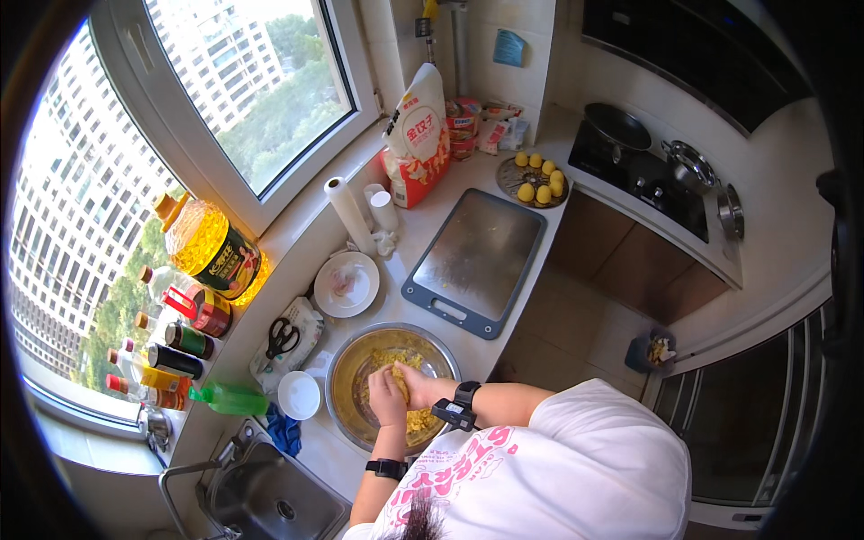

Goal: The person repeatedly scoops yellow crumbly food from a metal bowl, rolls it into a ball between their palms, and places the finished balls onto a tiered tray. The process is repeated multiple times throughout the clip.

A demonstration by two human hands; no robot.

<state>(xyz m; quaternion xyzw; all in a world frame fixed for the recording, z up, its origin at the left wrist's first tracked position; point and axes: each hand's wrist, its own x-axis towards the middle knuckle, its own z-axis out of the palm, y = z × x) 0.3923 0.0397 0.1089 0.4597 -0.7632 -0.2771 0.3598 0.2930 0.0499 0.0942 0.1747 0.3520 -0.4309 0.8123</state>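
Over a wide stainless steel bowl (343, 412), my left hand (385, 397) and my right hand (421, 387) are pressed together. Between them sits a lump of yellow dough (402, 385), mostly covered by my fingers and palms. Loose, crumbly yellow dough (420, 422) lies in the bowl below, some at the far side and some nearer me. On a round dark plate (507, 177) at the far end of the counter stand several yellow dough domes (544, 195), set around its rim.
A metal cutting board (479, 256) with a grey frame lies beyond the bowl. Left of the bowl are a white bowl (299, 395), a white plate (361, 297) and black scissors (281, 337) on a wipes pack. A sink (270, 496) adjoins; bottles line the sill, including an oil jug (209, 246).
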